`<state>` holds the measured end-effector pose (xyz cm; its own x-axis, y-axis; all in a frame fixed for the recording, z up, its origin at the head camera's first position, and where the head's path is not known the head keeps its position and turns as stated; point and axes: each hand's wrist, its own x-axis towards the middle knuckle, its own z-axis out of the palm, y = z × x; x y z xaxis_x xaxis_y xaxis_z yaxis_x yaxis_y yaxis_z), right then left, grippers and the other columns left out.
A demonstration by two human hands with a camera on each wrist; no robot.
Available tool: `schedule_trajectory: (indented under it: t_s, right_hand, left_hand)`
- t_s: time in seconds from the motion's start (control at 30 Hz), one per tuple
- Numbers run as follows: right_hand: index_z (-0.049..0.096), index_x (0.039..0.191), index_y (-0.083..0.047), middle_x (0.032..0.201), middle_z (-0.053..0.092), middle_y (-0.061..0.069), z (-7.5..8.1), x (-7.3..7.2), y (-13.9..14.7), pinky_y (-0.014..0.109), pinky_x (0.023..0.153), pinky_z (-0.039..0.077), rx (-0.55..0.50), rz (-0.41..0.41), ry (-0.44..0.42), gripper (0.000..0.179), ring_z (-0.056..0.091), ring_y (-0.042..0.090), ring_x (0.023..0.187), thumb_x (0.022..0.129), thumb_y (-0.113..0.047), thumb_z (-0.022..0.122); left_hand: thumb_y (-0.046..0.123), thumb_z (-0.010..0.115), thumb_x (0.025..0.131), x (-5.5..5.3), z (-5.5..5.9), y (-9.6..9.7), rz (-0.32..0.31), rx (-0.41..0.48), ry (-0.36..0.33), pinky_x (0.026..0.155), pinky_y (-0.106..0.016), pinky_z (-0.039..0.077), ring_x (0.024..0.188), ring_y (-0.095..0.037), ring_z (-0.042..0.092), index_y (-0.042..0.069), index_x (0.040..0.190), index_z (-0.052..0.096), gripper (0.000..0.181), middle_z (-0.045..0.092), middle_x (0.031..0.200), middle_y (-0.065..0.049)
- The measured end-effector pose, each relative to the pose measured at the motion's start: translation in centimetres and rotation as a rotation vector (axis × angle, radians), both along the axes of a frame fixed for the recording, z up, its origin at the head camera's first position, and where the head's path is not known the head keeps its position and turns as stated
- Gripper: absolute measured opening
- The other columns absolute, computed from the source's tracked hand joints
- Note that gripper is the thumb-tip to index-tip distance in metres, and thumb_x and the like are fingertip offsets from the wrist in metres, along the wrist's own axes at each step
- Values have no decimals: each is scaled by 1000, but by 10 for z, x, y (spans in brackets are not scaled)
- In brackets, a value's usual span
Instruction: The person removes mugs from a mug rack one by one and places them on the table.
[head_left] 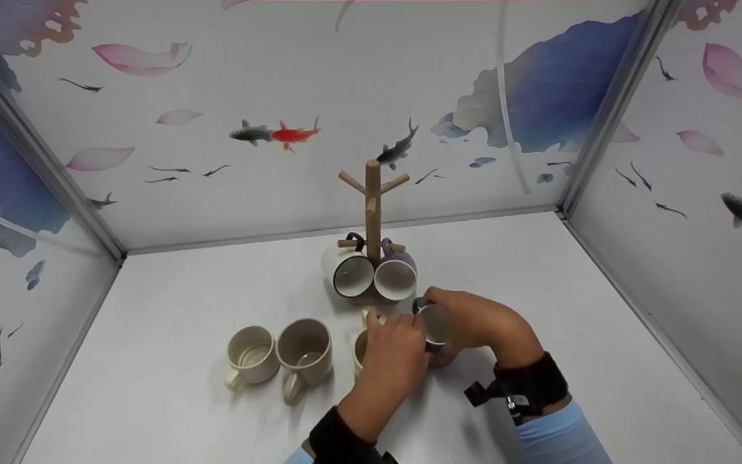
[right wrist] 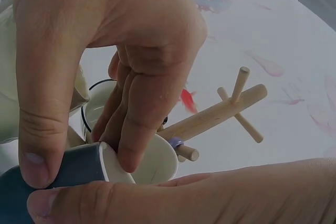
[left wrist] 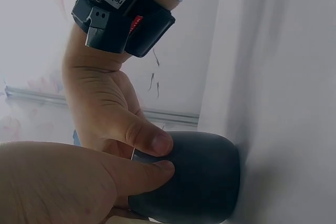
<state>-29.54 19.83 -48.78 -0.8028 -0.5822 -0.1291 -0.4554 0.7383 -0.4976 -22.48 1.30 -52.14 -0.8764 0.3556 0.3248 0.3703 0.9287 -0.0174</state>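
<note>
A dark blue-grey mug (head_left: 436, 323) with a pale inside is held between both hands, its handle toward the rack. My left hand (head_left: 391, 351) pinches it from the left; in the right wrist view the left thumb (right wrist: 38, 169) lies on its outside and other fingers are at the rim. Around the mug's other side my right hand (head_left: 474, 322) grips it, and the left wrist view shows both thumbs against the dark wall (left wrist: 197, 177). A cream mug (head_left: 359, 351) stands partly hidden behind the left hand.
Behind the hands stands a wooden mug rack (head_left: 373, 212). On its lower pegs hang a white mug (head_left: 331, 267) with a black rim and a purple mug (head_left: 409, 261). To the left, a ribbed cream mug (head_left: 261, 370) and a taller beige mug (head_left: 316, 370) stand upright on the white table (head_left: 171, 335).
</note>
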Motion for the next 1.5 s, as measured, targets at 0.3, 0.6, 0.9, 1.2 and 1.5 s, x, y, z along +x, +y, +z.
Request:
schedule_trajectory:
  t_s: [0.3,0.6,0.9,1.2,1.5]
  right_hand:
    - [64,137,-13,118,75,1,1,2,0,43,93,61,1,-20,-15,87,69,17,102,65,-24,111]
    - [65,143,-13,129,78,9,0,-3,14,44,95,61,-66,32,-34,87,73,28,113,69,-27,109]
    - [60,160,-13,157,68,19,9,-8,38,69,117,55,-180,-40,-119,79,65,47,146,95,-43,94]
    - [60,160,-8,159,66,20,18,-37,25,69,122,51,-208,-65,-70,62,64,46,149,111,-41,76]
    - [43,173,-5,172,52,26,16,-88,11,63,126,51,-233,-78,-181,81,55,49,158,107,-34,80]
  left_hand:
    - [50,95,89,1,1,0,5,-8,-18,105,-60,49,108,-22,75,15,117,80,47,81,108,-1]
    - [54,96,86,-2,7,-6,-20,71,-50,97,-52,46,107,-22,74,15,117,81,51,82,108,-1]
    - [57,82,101,-11,36,-37,-34,304,-160,109,-54,49,127,-33,73,12,140,76,60,80,134,-8]
    - [46,78,107,-40,70,-47,83,441,-335,125,-60,51,144,-44,66,2,160,61,70,66,152,-24]
    - [43,79,107,-74,69,-42,180,478,-518,126,-56,51,151,-44,61,-3,165,53,78,54,165,-29]
